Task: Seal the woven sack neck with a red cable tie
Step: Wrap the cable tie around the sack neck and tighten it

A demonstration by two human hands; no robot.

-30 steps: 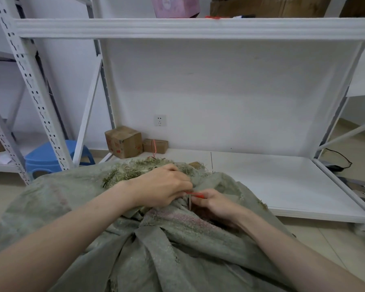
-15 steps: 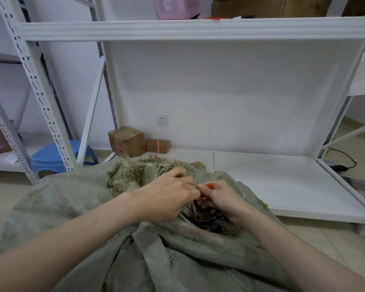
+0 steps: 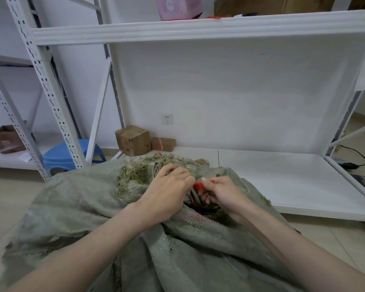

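Pinching red cable tie point(image 3: 198, 185) at sack point(image 3: 88, 207)

The left hand point(image 3: 166, 194) and right hand point(image 3: 223, 192) nearly touch over the neck of the woven sack point(image 3: 88, 207), and the red cable tie point(image 3: 198, 185) fills the narrow gap between them. Bunched, frayed sack cloth rises just behind the left hand. Open room lies rightward over the white shelf board point(image 3: 282, 182). A cardboard box point(image 3: 133, 140) and a smaller box point(image 3: 163, 144) stand behind the sack.
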